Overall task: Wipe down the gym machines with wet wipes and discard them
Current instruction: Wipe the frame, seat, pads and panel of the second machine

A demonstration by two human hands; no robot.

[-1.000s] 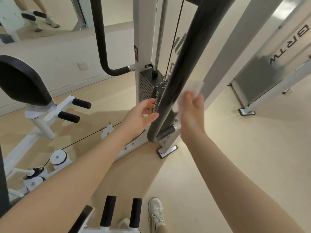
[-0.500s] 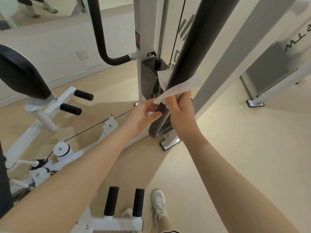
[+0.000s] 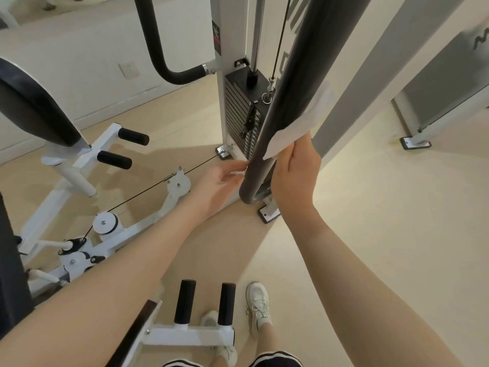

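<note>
Wipe [image 3: 301, 123] lies draped along the right side of the black padded bar [image 3: 291, 83], which slants from 12 o'clock down toward the centre of the view. Its lower end is held by the right hand [image 3: 296, 176], whose fingers curl up against the bar and press the white sheet to the padding; the thumb is hidden from here. At 9 o'clock from that hand, the left hand [image 3: 219, 184] reaches toward the bar with fingers loosely spread and holding nothing, the fingertips just beside the padding near its lower bend; whether they touch it I cannot tell.

Behind the bar, toward 12 o'clock, stands the weight stack [image 3: 240, 115] inside the white upright frame [image 3: 222, 75], with a cable [image 3: 280, 35] running down to it. A second padded handle [image 3: 164, 56] curves off the frame at 11 o'clock. At 9 o'clock sit a black seat pad [image 3: 34, 102] and white leg frame [image 3: 79, 168] with foam rollers [image 3: 132, 136]. Two more rollers [image 3: 185, 300] stand at 6 o'clock, beside white sneakers [image 3: 256, 303] on the beige floor [image 3: 383, 221].
</note>
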